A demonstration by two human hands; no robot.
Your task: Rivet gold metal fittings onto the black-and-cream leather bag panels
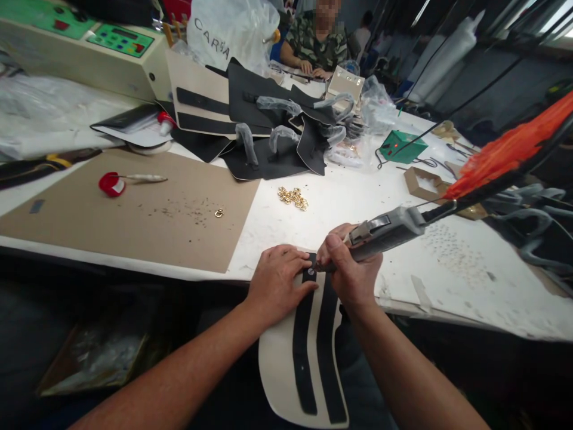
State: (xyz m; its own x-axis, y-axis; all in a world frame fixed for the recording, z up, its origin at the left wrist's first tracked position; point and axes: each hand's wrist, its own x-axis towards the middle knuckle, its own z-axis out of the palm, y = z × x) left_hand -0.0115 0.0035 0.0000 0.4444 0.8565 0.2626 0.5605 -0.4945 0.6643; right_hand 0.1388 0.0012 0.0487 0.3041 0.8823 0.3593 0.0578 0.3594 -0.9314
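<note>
A cream panel [280, 370] with two black strips lies over the table's front edge, its rounded end hanging toward me. My left hand [280, 278] rests on its upper part, thumb and fingers apart on either side of a small round metal fastener [311, 272] on one strip. My right hand [353, 269] is wrapped around a grey electric screwdriver [387, 230] with a lever on its side. The driver tilts down to the left, its tip close by the fastener and partly hidden by my fingers.
Gold rings [293, 197] lie beyond my hands, and one ring [219, 212] sits on brown board [188, 239]. Black panels with wrapped handles [273, 149] are piled behind. A green box [403, 146] and small carton [423, 183] stand right, under an orange-wrapped cord [510, 149]. A co-worker [313, 45] sits opposite.
</note>
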